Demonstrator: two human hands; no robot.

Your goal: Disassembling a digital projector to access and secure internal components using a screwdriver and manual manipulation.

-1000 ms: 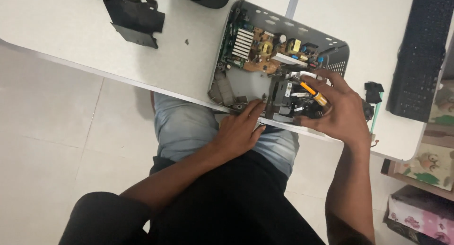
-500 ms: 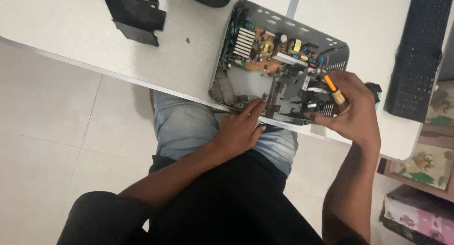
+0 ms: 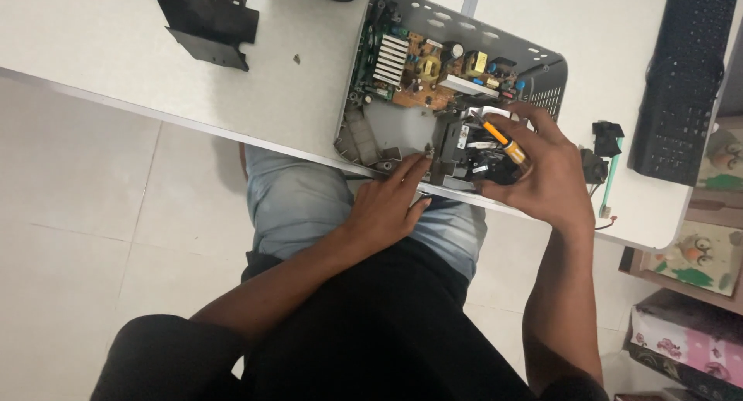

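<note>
Right hand [image 3: 542,176] grips an orange screwdriver [image 3: 503,142]; left hand [image 3: 391,203], loosely open, holds nothing, touching the opened device [image 3: 457,83] at the white worktop's [image 3: 116,68] near edge, pale tiled floor [image 3: 77,215] below.

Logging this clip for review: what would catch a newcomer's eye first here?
The opened grey device casing at the white table's near edge stands out, its brown circuit board with a finned heatsink laid bare. The right hand grips an orange-handled screwdriver over the casing's black inner block, while the left hand rests its fingertips at the casing's front rim. A black keyboard lies at far right.
</note>
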